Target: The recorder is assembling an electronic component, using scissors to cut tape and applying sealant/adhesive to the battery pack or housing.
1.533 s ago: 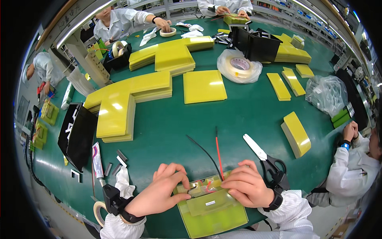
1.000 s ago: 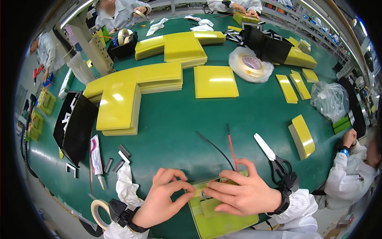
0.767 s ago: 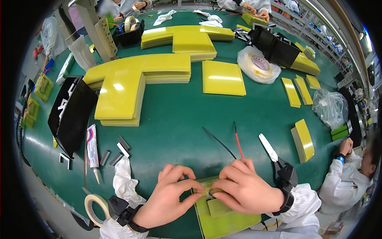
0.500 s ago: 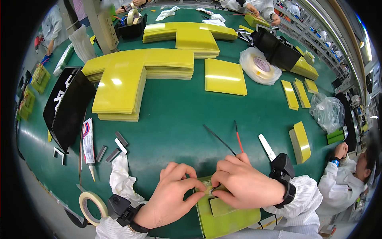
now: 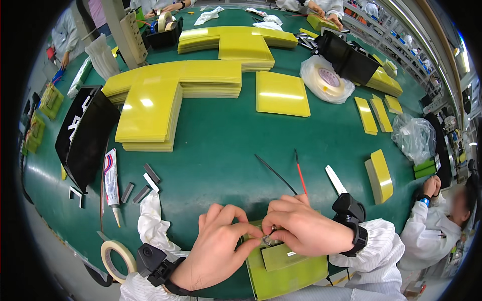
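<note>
A flat yellow-green block lies at the table's near edge, with a smaller greenish strip on top. My left hand is over its left side, thumb and forefinger pinched together at a small bit near the far end. From the right, my right hand pinches close beside those fingertips. What the fingers hold is too small and covered to name. A black wire and a red wire stick out beyond my right hand onto the green table.
Stacked yellow sheets stand at the back left, near a black bin. A glue tube, grey strips and a tape roll lie left. White-handled scissors and a yellow block lie right, near a seated person.
My right hand has shifted slightly left and up, uncovering more of the greenish strip. Both hands still pinch at the same spot, fingertips closer together.
</note>
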